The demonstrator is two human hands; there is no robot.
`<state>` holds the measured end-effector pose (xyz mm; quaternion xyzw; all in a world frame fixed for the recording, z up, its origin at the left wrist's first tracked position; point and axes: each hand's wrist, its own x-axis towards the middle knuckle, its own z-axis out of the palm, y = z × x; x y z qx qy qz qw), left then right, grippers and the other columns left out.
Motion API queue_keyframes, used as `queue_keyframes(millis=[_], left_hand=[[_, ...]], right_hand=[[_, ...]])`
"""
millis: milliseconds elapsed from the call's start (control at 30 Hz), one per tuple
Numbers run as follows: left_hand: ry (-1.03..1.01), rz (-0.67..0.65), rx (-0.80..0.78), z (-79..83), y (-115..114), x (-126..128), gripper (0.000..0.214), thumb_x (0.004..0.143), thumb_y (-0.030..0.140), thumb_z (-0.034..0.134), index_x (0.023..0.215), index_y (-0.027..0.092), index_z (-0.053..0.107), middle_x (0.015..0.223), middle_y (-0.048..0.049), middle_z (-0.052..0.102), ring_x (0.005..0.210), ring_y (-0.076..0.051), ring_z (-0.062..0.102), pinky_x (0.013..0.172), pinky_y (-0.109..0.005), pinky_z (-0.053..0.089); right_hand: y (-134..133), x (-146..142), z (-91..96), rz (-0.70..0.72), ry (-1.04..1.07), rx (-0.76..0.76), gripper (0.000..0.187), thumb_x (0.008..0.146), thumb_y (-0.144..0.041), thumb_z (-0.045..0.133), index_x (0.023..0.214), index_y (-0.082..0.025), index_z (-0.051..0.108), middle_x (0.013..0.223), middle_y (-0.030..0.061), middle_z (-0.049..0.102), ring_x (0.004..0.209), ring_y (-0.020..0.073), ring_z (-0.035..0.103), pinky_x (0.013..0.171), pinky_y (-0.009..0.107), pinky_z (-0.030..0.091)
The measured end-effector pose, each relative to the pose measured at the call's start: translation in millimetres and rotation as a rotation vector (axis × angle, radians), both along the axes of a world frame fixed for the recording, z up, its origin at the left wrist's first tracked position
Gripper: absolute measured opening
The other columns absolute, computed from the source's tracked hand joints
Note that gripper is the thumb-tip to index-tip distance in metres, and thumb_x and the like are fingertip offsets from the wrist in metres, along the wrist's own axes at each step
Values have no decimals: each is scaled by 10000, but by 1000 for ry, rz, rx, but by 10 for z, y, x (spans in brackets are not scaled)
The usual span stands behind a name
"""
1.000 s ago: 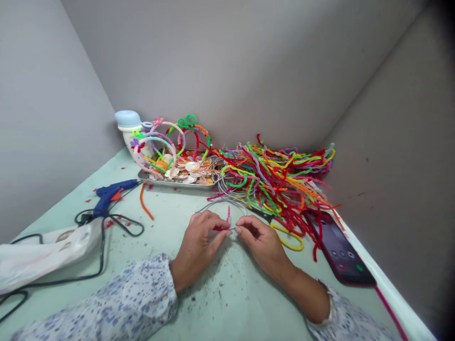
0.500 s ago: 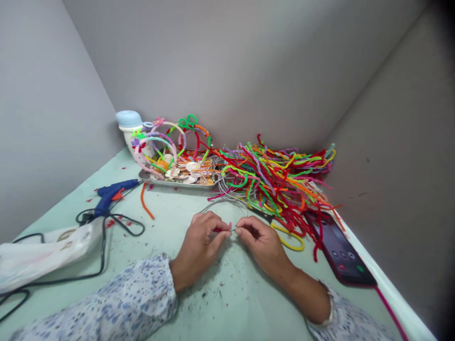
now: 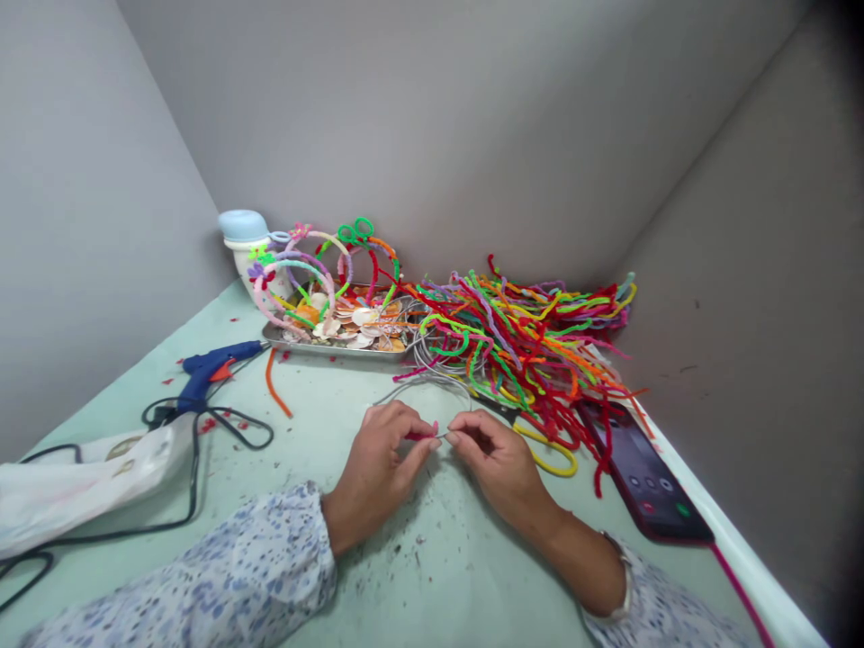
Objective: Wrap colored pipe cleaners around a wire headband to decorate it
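Closely, my left hand (image 3: 378, 472) pinches a pink pipe cleaner (image 3: 436, 427) together with thin grey wire (image 3: 442, 436) between thumb and forefinger, a short fuzzy end standing up past my fingertip. My right hand (image 3: 499, 466) nips the wire just beside it, thumb and forefinger nearly meeting. All this sits low over the tabletop (image 3: 438, 576), near the yellow-handled scissors (image 3: 572, 462) and the heap of loose pipe cleaners (image 3: 513, 333).
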<state>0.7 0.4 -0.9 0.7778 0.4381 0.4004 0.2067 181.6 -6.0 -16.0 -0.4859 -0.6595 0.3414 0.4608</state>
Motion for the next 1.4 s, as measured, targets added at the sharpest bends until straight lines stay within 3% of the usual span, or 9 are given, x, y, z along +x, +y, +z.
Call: queue_keyframes(millis=[333, 867, 1400], left_hand=[[20, -65, -64, 33, -22, 6, 111, 894, 232, 548, 805, 181, 592, 801, -15, 599, 804, -171, 536, 799, -345, 365], [22, -36, -89, 53, -18, 22, 131, 903, 248, 524, 829, 176, 604, 823, -25, 595, 834, -182, 528, 814, -350, 366], [43, -94, -140, 35, -10, 24, 203, 941, 241, 438, 782, 179, 549, 806, -17, 565, 812, -173, 509, 798, -338, 358]], right_hand=[[-7, 7, -24, 10, -27, 46, 69, 873, -282, 591, 867, -227, 632, 804, -14, 602, 733, 131, 563, 660, 236, 431], [1, 5, -32, -19, -20, 17, 92, 867, -310, 600, 872, -223, 629, 809, -6, 615, 729, 139, 573, 660, 238, 448], [-9, 2, -1, 4, -37, 26, 89, 873, -302, 584, 869, -223, 624, 805, -12, 605, 725, 132, 561, 665, 236, 442]])
